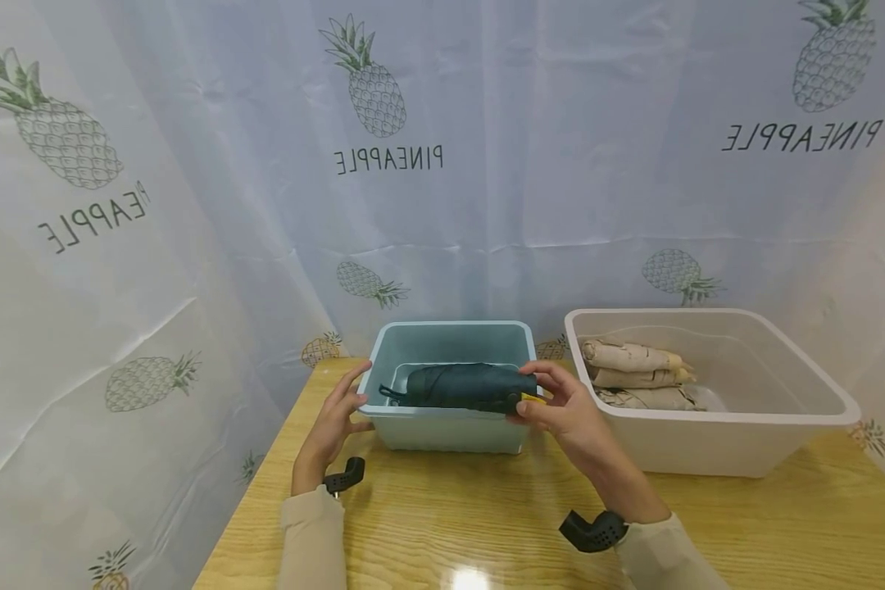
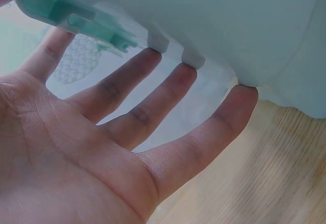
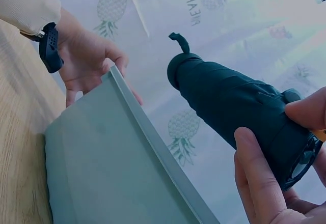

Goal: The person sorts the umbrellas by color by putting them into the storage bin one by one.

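Note:
A folded dark teal umbrella [image 1: 466, 387] with a wrist loop at its left end lies level over the light blue bin [image 1: 442, 436]. My right hand [image 1: 566, 407] grips the umbrella's right end, thumb against fingers. In the right wrist view, the umbrella [image 3: 234, 102] hangs above the bin's rim, tilted. Something yellow shows by the right thumb. At the bin's left side is my left hand [image 1: 333, 414]. Its fingers [image 2: 178, 155] reach out fairly straight in the left wrist view, their tips touching the bin's outer wall.
To the right stands a larger white bin [image 1: 715, 447] with several rolled beige umbrellas [image 1: 630, 358] along its left side. Both bins rest on a wooden table [image 1: 442, 516]. A pineapple-print curtain [image 1: 487, 180] hangs behind and at the sides.

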A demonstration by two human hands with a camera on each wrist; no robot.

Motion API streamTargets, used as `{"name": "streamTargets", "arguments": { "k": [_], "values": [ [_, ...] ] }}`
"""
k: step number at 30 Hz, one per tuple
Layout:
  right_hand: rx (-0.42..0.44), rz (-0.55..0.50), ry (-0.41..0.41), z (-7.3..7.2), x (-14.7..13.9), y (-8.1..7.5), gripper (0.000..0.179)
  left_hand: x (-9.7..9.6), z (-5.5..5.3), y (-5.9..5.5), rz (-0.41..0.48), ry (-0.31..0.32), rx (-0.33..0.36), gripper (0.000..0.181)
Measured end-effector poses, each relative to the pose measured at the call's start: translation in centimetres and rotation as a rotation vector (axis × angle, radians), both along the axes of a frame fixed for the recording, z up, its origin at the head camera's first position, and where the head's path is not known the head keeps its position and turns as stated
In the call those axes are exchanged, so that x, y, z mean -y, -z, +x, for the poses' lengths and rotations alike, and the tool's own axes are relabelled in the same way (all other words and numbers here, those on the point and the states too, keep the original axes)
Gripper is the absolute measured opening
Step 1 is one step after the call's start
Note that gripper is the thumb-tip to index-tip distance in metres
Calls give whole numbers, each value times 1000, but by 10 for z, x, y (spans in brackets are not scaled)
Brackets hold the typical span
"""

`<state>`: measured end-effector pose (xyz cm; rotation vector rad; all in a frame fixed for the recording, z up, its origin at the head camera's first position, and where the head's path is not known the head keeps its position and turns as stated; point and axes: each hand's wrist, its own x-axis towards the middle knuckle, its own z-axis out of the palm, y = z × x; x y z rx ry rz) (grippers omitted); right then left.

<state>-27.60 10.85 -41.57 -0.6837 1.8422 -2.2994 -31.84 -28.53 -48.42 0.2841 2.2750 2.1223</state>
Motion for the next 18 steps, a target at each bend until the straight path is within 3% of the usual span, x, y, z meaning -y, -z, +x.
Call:
{"name": "streamTargets", "arguments": {
  "k": [10, 18],
  "values": [
    [58, -22, 26, -1, 1, 0, 43, -1, 1, 2, 25, 4, 2, 61],
    [111, -33, 32, -20, 12, -9, 41, -1, 3, 1, 17, 2, 2, 62]
  ]
}}
